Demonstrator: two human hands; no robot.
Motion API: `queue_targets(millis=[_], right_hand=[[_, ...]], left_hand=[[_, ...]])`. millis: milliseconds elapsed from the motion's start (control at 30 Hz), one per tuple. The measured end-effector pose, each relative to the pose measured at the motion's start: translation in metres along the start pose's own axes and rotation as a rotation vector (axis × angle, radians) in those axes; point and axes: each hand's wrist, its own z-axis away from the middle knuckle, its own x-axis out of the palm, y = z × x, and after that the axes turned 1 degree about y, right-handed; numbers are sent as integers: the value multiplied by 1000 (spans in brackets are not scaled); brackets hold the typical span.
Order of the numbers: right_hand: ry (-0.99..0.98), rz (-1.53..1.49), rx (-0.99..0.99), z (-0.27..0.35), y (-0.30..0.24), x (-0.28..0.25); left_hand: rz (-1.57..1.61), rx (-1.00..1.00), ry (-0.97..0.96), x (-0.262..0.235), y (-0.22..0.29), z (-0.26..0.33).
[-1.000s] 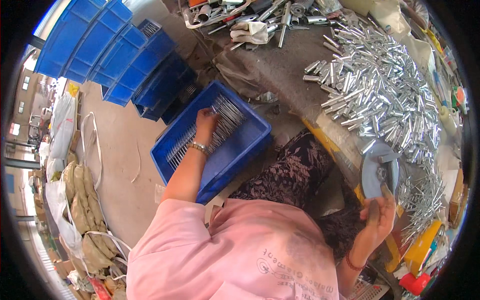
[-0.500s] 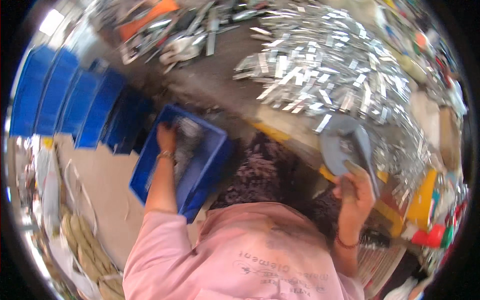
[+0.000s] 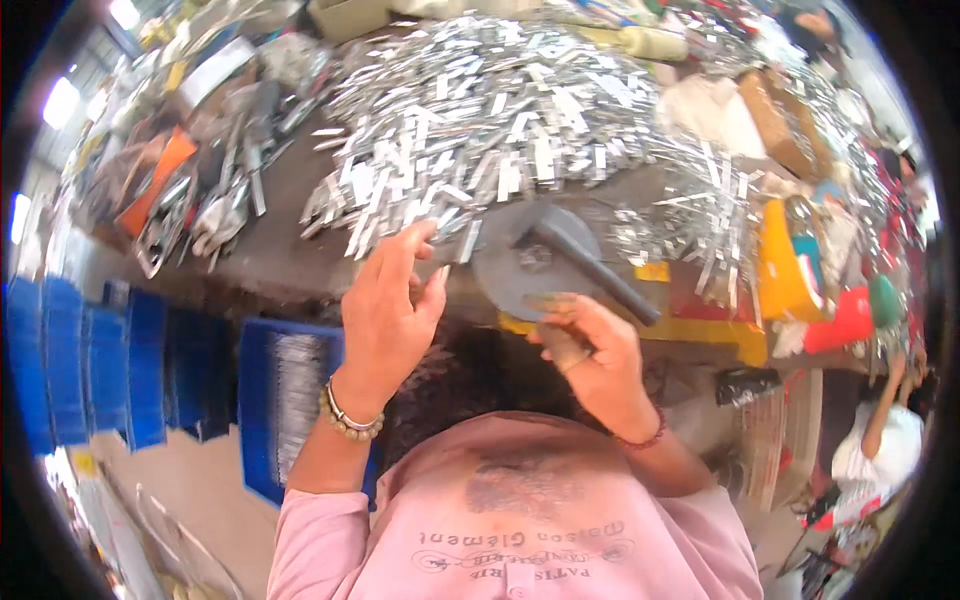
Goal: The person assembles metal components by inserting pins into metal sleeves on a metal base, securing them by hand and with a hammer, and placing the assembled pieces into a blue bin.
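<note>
My left hand [image 3: 388,305] is raised at the near edge of a large heap of shiny metal strips [image 3: 500,110]. Its fingers reach forward with the thumb apart, and I see nothing held in it. Close to the bench's front edge lies a round grey disc [image 3: 500,265] with a dark bar [image 3: 595,270] slanting across it. My right hand [image 3: 600,360] is just in front of the disc, fingers curled in a pinch. Something brownish shows by its thumb, too unclear to name. To the left, a blue bin [image 3: 257,400] holds a row of neatly stacked strips [image 3: 298,400].
Several blue bins [image 3: 100,350] stand in a row at the far left. Loose tools and an orange piece [image 3: 160,180] lie on the bench's left. On the right are a yellow container [image 3: 787,260] and a red bottle [image 3: 840,318]. Another person [image 3: 880,440] is at the far right.
My left hand has come out of the blue bin and up to the heap of strips. My right hand stays by the disc. The view has swung to the right.
</note>
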Motion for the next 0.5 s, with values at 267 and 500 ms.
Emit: queue_targets(millis=[267, 500], right_hand=[[69, 76, -36, 8, -32, -38], [347, 1139, -255, -53, -9, -114]], left_hand=[[-239, 138, 8, 22, 4, -16], [-335, 240, -38, 9, 4, -18]])
